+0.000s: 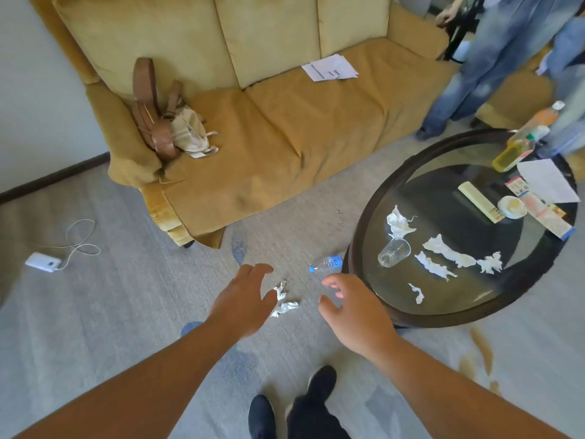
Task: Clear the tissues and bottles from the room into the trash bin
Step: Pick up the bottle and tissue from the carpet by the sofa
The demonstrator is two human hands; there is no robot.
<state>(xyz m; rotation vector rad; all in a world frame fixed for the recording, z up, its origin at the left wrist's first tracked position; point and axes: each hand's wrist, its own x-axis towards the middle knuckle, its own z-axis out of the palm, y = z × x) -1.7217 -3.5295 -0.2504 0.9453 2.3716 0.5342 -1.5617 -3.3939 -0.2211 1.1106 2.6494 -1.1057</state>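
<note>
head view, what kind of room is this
Probably a living room or a hotel lounge: a long yellow sofa against the wall, a round glass-topped table in front of it, and a pale carpet on the floor.

crumpled paper tissues (283, 301), clear plastic bottle (327, 263), glossy glass tabletop (443, 299), matt fabric sofa (285, 128)

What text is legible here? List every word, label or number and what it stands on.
No text can be read.
Water bottle on the floor: blue label, blurred.
Papers on the sofa: dark marks, illegible.
Packets on the table: print too small.
Yellow bottle: label blurred.
</note>
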